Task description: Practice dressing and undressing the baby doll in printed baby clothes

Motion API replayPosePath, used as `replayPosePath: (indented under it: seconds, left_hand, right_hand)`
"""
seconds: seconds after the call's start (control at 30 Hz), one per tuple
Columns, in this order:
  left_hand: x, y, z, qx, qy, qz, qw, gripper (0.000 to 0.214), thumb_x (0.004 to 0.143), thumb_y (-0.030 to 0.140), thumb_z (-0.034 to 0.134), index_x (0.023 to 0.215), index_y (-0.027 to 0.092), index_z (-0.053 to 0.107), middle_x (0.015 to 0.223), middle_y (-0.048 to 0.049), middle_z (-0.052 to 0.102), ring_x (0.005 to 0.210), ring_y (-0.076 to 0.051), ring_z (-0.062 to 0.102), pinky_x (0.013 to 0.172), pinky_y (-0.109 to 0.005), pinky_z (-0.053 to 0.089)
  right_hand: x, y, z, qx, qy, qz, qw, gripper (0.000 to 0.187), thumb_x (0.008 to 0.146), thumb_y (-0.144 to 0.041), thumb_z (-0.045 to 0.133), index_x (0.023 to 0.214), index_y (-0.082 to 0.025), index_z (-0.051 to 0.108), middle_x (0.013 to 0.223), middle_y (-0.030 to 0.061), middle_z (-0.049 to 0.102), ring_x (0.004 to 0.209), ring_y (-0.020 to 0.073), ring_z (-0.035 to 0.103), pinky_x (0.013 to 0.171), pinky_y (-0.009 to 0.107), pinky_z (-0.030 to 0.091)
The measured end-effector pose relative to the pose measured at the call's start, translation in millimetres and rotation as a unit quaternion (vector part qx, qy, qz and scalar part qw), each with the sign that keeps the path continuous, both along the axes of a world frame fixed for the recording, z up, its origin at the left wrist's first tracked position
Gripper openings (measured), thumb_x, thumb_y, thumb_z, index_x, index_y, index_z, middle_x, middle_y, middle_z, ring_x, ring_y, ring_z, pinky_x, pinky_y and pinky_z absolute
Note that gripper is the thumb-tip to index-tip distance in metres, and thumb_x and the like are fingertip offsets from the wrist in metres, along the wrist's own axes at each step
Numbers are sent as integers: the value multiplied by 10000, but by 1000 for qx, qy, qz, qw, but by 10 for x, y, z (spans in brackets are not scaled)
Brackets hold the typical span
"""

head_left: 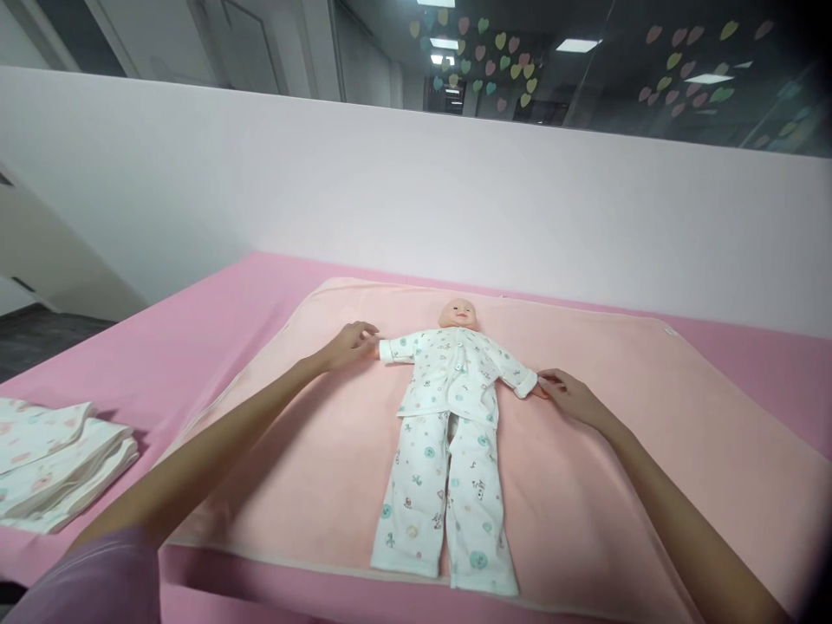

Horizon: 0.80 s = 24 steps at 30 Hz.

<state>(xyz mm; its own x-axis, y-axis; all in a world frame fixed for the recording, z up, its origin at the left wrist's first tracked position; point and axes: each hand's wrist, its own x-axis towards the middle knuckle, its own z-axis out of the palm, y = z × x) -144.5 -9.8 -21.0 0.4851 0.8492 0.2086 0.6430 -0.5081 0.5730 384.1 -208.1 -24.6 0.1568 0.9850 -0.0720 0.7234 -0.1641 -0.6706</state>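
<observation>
A baby doll [460, 314] lies on its back, arms spread, in a white printed top [451, 373] and matching long trousers [477, 494]. The top is buttoned at the front, and its hem overlaps the trousers' waist. At the left cuff, my left hand [347, 347] has its fingers loosely curled around the doll's small hand [375, 350]. On the opposite side, my right hand [573, 399] pinches the doll's other hand [539, 391] just beyond the cuff. My fingers partly cover both doll hands. Both trouser legs lie straight, and no feet show.
A pale peach blanket [279, 485] lies beneath the doll on a pink padded surface [214, 312]. Folded printed cloths [58, 459] rest at the left. A white low wall [416, 199] stands behind, with dark glass bearing heart stickers [500, 61] above it.
</observation>
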Motion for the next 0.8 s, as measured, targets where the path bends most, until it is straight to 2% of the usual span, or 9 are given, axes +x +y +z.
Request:
replayPosePath:
  seconds: [0.1,0.2,0.3,0.37,0.47,0.57,0.67,0.73,0.8]
  left_hand:
    - [-207,68,-14,-42,12,-35,998,613,905,569,548,1347,157,647,1245,-144,693,953,-243,656,796,-338,537]
    - [-70,142,90,-33,60,-100,993,553,845,418,588,1343,196,681,1233,-108,724,999,-234,661,834,-314,535]
    - [148,179,193,-26,91,-128,987,482,787,326,595,1231,220,751,1158,-77,755,957,-218,679,792,-285,527]
    - [228,168,213,-25,93,-118,988,418,774,298,578,1134,227,778,1084,-54,770,889,-203,688,736,-272,513]
    - [222,122,186,1,80,-66,995,368,821,313,541,1100,213,759,997,-49,774,814,-206,678,706,-293,489]
    - [158,83,165,42,59,-14,997,362,892,368,506,1131,210,727,1079,-65,767,815,-218,660,729,-328,473]
    - [110,25,191,85,80,5,993,335,921,386,505,1115,222,725,1129,-70,755,884,-238,660,818,-365,471]
    - [77,-100,212,122,97,19,988,345,941,383,496,1158,220,709,1170,-92,737,1012,-279,650,907,-410,453]
    - [41,-345,206,169,97,24,981,372,966,406,488,1225,210,669,1251,-119,695,1129,-314,606,962,-447,425]
  right_hand:
    - [34,-85,4,16,3,59,998,486,975,-603,580,1314,-272,690,1405,106,673,1266,317,637,1055,437,517]
    - [-28,47,77,2,0,56,998,514,939,-599,633,1307,-245,689,1352,122,696,1188,306,670,1003,413,538]
    - [-39,177,159,-47,24,55,997,650,873,-587,717,1403,-230,603,1353,137,686,1103,277,691,920,380,563]
    - [-39,200,192,-47,25,88,995,708,848,-581,749,1438,-233,574,1351,135,682,1090,270,684,918,373,556]
    - [-63,181,208,-29,-3,129,991,668,869,-624,714,1429,-277,600,1345,106,684,1097,278,666,938,388,539]
    - [-87,181,218,-29,-35,134,990,641,894,-665,665,1429,-316,608,1331,81,690,1072,280,665,920,396,538]
    - [-106,162,226,-12,-89,136,987,628,930,-661,607,1435,-288,609,1281,99,705,1050,291,661,879,392,539]
    - [-153,60,208,26,-175,106,979,612,958,-609,570,1434,-228,608,1286,149,691,1125,338,635,899,425,528]
    - [-268,-148,162,82,-273,32,958,579,970,-539,547,1414,-173,605,1337,206,647,1235,402,570,941,488,503]
